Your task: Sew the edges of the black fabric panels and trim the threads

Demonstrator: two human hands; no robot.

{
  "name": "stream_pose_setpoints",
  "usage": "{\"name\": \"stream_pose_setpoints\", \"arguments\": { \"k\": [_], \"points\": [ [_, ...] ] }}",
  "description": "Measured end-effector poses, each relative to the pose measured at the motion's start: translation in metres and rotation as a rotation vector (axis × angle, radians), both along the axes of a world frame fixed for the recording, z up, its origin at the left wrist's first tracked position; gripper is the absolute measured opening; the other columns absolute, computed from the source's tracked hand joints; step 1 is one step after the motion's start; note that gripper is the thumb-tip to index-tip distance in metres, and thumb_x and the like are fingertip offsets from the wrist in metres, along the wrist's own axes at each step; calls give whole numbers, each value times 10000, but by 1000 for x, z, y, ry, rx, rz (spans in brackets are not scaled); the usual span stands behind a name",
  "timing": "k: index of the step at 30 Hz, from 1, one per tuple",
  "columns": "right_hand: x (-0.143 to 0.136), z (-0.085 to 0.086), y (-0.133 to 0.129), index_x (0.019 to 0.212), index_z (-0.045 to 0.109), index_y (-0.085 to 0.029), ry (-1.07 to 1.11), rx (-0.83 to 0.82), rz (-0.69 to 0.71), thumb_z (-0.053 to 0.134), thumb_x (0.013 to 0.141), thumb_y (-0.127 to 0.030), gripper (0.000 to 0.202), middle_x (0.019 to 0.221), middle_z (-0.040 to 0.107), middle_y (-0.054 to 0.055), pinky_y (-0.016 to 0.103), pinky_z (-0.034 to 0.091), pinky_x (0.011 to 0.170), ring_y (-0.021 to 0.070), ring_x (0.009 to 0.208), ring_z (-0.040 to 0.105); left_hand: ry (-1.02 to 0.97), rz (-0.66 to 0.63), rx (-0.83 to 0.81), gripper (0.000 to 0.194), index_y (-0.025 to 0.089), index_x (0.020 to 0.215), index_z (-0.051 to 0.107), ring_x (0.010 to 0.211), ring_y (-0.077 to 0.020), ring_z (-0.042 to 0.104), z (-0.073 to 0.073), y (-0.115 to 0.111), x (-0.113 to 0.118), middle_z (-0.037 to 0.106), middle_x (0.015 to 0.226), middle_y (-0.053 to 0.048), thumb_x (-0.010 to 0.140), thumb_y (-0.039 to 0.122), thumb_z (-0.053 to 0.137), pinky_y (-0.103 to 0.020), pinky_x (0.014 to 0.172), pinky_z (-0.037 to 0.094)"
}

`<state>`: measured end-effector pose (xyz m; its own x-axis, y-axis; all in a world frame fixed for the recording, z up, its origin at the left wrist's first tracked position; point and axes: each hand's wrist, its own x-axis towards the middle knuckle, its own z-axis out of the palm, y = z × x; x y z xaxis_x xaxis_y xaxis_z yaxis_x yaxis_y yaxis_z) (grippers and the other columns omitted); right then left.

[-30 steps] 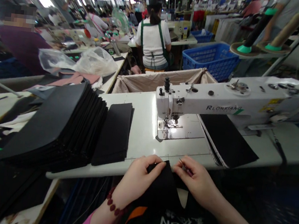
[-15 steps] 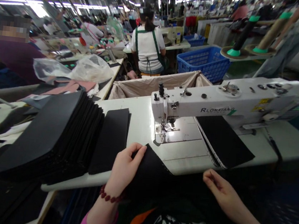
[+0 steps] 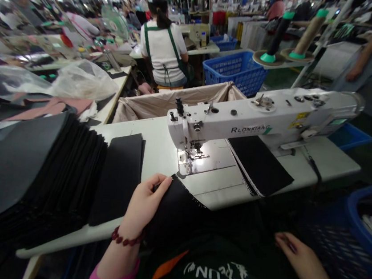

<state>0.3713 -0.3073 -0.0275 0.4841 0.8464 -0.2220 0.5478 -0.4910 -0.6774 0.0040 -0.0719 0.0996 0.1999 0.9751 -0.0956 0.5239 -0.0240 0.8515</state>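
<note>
My left hand pinches the top corner of a black fabric piece between thumb and fingers. The piece hangs over the front edge of the sewing table and merges with my dark apron. My right hand is over the right side of my lap, its fingers curled; a small dark bit shows between them, too unclear to name. Just beyond the held piece is the sewing machine, its needle area above a metal plate. Black panels lie under the machine arm, and a thin pile lies left of my left hand.
A tall stack of black panels fills the left side. A cloth-lined bin stands behind the table. To the right is a blue basket; thread cones stand at the back. Other people work farther off.
The view has turned to the right. My right hand has moved lower and farther right, away from the table edge. My left hand keeps its pinch on the black fabric piece.
</note>
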Motion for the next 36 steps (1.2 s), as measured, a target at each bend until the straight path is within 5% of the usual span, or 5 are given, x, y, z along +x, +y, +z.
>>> {"name": "stream_pose_setpoints", "arguments": {
  "k": [6, 11, 18, 25, 36],
  "points": [
    [-104, 41, 99, 1100, 632, -237, 380, 303, 341, 583, 879, -395, 276, 1122, 654, 60, 369, 477, 911, 226, 1038, 599, -62, -1, -51, 327, 185, 760, 639, 675, -145, 519, 13, -8, 3, 591, 715, 13, 861, 490, 581, -199, 596, 400],
    [-140, 62, 130, 1037, 598, -233, 368, 415, 451, 632, 857, -361, 224, 998, 640, 35, 303, 491, 756, 181, 861, 597, -113, 67, -91, 323, 180, 808, 663, 643, -140, 511, 24, -14, -4, 589, 715, 7, 833, 499, 619, -194, 558, 393],
    [-145, 69, 139, 898, 522, -206, 222, 500, 576, 511, 896, -169, 39, 888, 581, 25, 282, 423, 679, 158, 761, 550, -180, 118, -123, 333, 170, 904, 692, 673, -145, 531, 28, -18, -6, 613, 750, -5, 821, 489, 646, -194, 572, 411],
    [-121, 59, 140, 915, 501, -212, 292, 475, 314, 463, 951, -301, 104, 818, 561, 8, 286, 431, 669, 162, 723, 544, -206, 162, -112, 328, 192, 876, 682, 624, -133, 526, 29, -14, -1, 610, 710, 26, 803, 511, 656, -192, 545, 396],
    [-142, 85, 144, 880, 496, -223, 208, 524, 529, 528, 926, -258, 67, 857, 539, 13, 282, 405, 657, 161, 751, 527, -236, 128, -120, 294, 174, 783, 654, 621, -111, 493, 31, -16, 8, 580, 703, 13, 834, 463, 643, -173, 547, 395]
  ]
}}
